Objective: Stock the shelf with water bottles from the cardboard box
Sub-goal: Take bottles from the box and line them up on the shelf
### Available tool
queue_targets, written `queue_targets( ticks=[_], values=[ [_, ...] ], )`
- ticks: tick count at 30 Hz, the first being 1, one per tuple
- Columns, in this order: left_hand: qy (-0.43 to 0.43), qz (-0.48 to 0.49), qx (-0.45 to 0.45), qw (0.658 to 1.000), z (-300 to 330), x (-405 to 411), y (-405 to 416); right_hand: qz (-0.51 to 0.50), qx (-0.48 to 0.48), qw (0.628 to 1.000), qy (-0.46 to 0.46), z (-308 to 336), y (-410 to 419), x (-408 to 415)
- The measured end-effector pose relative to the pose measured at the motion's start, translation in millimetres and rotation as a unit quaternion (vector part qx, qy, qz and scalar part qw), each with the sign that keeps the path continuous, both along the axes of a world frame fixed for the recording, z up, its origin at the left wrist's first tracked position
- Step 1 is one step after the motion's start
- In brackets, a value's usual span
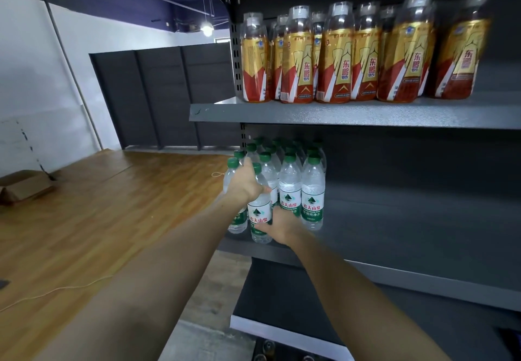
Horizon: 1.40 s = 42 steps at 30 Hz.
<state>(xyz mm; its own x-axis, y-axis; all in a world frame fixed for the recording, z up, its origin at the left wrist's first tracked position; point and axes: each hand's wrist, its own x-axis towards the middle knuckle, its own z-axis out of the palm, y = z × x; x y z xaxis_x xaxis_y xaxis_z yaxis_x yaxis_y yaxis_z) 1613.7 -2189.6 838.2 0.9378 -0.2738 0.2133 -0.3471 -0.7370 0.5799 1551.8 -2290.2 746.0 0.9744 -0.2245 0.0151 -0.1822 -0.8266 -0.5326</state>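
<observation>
Item: water bottle (pixel 260 214), at the shelf (pixel 394 243) front edge. We are gripping it, left hand (pixel 247 181) around its shoulder, right hand (pixel 277 226) around its base; we are advising keeping it upright, flush beside its row.

Dim, fisheye-warped edges, right-side blur

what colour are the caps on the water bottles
Green, on the water bottles; clearest in the head view.

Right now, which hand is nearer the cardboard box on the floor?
Left. The left hand grips a water bottle at the shelf, box-side; the right hand holds its base, farther from the cardboard box.
</observation>
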Motion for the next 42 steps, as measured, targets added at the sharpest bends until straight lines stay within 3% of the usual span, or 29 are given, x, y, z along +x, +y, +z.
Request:
queue_targets(
  ticks=[6,10,15,22,31,38,42],
  values=[
    [-0.147,-0.033,0.147,0.978,5.5,3.3,7.3,-0.052,-0.015,0.998,0.004,0.6,15.5,16.9],
    [-0.134,-0.075,0.185,0.971,3.3,9.3,7.9,-0.073,-0.027,0.997,0.006,-0.8,21.9,28.1],
    [-0.100,-0.078,0.131,0.983,1.1,15.9,9.3,-0.094,-0.055,0.994,0.020,-1.4,27.1,36.0],
    [-0.120,-0.112,0.105,0.981,-8.2,22.8,10.2,-0.123,-0.071,0.990,-0.001,-14.9,35.1,41.3],
    [-0.099,-0.114,0.165,0.975,-2.1,26.9,10.8,-0.113,0.082,0.990,-0.035,-25.2,39.1,45.0],
    [-0.079,-0.116,0.092,0.986,-8.1,30.5,12.6,-0.113,0.064,0.991,-0.037,-28.5,32.1,38.9],
    [-0.068,-0.104,0.092,0.988,-7.6,33.5,7.5,-0.117,0.077,0.990,-0.035,-31.3,29.0,47.9]
  ],
)
